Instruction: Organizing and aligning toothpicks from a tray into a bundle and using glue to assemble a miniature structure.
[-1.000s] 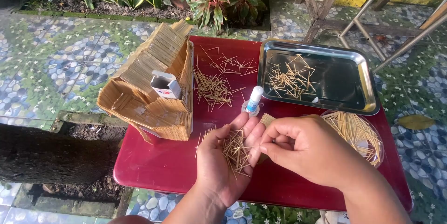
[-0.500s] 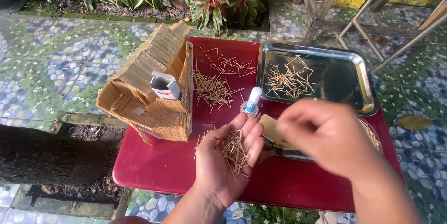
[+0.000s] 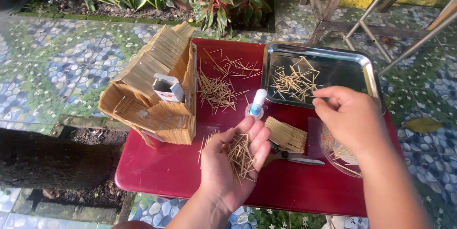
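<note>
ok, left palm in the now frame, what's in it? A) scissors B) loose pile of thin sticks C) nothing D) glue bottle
B: the left hand lies palm up and open with a loose pile of thin sticks on it; the glue bottle stands on the red table and the scissors lie beside the hand.

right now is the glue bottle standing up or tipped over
Standing up. The glue bottle sits upright on the red table, its white cap on top, just beyond the left hand.

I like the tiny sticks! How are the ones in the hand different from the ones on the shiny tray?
The sticks in the left hand sit bunched on an open palm; the sticks on the metal tray lie spread flat. The hand's pile looks denser, the tray's looser. Both are thin, pale and straw-coloured.
</note>
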